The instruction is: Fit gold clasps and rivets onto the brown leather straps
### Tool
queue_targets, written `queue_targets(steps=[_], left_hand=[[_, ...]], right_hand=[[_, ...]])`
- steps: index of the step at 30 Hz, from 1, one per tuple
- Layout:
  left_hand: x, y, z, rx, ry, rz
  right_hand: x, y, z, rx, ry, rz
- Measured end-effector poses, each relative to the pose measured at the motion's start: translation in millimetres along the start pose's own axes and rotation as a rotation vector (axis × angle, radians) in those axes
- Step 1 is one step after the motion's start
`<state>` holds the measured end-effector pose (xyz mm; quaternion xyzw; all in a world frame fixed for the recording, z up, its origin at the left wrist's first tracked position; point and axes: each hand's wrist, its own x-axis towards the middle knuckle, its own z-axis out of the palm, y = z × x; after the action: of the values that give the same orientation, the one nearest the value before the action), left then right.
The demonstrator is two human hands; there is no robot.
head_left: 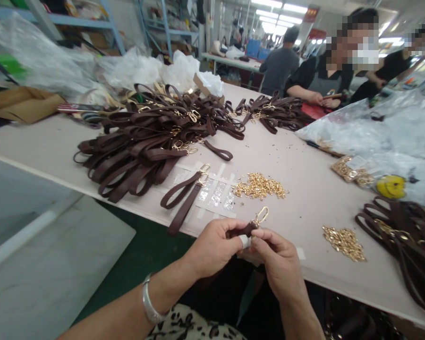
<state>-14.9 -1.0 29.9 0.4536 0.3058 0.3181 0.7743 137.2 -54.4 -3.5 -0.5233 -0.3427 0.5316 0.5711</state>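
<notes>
the left hand [212,245] pinches a dark brown wrist strap [250,228] between thumb and fingers, white tape on its thumb; the right hand [279,259] closes its fingertips at the strap's end, covering whatever small part they grip. a gold clasp [262,216] pokes up above them, while most of the strap is hidden by the hands. just beyond lies a pile of gold hardware [260,185], pieces too small to tell apart. left of it, heaped straps [152,137] overlap too much to count. at right, more straps [407,241] are cut off by the frame edge.
</notes>
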Motion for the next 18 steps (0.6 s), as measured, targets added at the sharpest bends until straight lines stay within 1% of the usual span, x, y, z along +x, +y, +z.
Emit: queue_targets(steps=[4,7,10,12,14,18], left_hand=[[1,-6,-0.6,0.029,0.017,0.009],[3,-9,-0.5,0.035,0.029,-0.021],[5,-12,0.5,0.022,0.029,-0.048],[5,-12,1.3,0.042,0.030,-0.033],[3,-12,1.9,0.132,0.041,0.017],[-1,-8,1.7,0.445,0.092,0.122]], right_hand=[[-2,3,-1,-0.009,-0.001,-0.004],[-4,6,-2,-0.065,0.052,-0.028],[-5,8,-3,-0.205,0.132,-0.114],[-6,7,-4,-0.285,0.136,-0.184],[-6,6,-5,-0.316,0.099,-0.237],[-6,10,-7,-0.311,0.030,-0.269]])
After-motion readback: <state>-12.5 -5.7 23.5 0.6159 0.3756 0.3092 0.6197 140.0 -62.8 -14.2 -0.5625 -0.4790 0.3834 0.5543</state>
